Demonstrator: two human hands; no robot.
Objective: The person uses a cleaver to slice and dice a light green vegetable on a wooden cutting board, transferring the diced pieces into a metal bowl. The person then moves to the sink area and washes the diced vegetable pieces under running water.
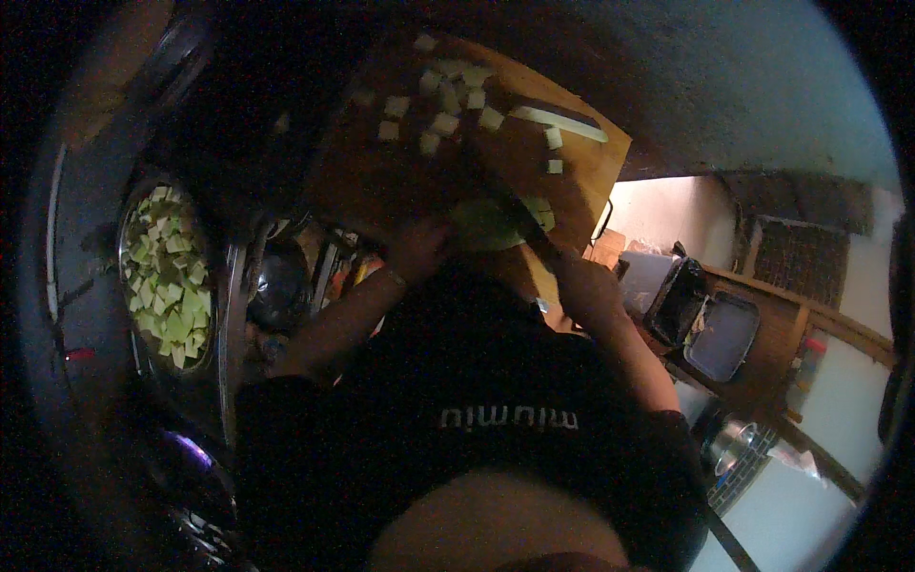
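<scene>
My right hand [590, 289] is closed on the handle of a kitchen knife [511, 207], whose dark blade lies across a pale green vegetable piece [486, 225] on a wooden cutting board [593, 154]. At the left end of that piece is my left hand [422, 247], dim in shadow; its fingertips seem to rest against the piece. Several pale cubes [444, 124] are scattered over the far part of the board. A long pale strip [561, 121] with a dark edge lies near the board's far right side, with two small cubes below it.
To the left stands a metal bowl [123, 250] heaped with pale green chunks [171, 289]. A dark round pot or bowl [279, 282] sits between it and my left arm. Plastic trays [722, 336] rest on a wooden surface at the right, with a metal bowl [733, 440] beyond.
</scene>
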